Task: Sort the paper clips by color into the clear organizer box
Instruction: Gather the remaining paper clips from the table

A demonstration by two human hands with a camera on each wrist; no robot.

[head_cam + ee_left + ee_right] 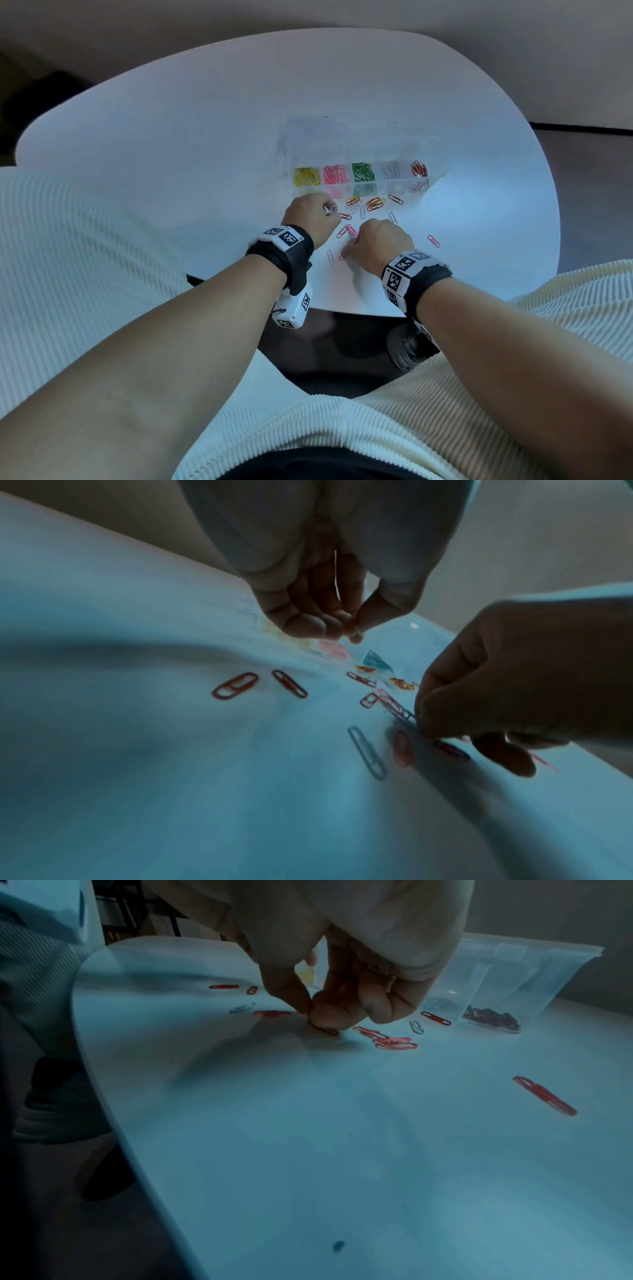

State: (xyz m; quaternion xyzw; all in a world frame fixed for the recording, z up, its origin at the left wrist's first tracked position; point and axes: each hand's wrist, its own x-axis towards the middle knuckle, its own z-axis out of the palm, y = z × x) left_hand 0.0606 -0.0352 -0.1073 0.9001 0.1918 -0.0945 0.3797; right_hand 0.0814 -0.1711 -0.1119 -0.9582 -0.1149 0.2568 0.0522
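The clear organizer box (442,161) lies at the table's far side, its compartments holding yellow (306,176), pink (334,174), green (363,171), white (390,169) and red clips (419,168). Loose red, orange and white clips (373,202) are scattered in front of it. My left hand (327,212) hovers just before the box, its curled fingers (308,626) holding white clips (331,209). My right hand (347,251) is down on the table, thumb and forefinger (301,999) pinching one end of a dark red clip (323,1030) that lies flat.
The round white table (171,154) ends close under my wrists. A lone red clip (433,241) lies to the right of my right hand, a white one (330,257) near the front edge. The box's open lid (308,137) lies behind it.
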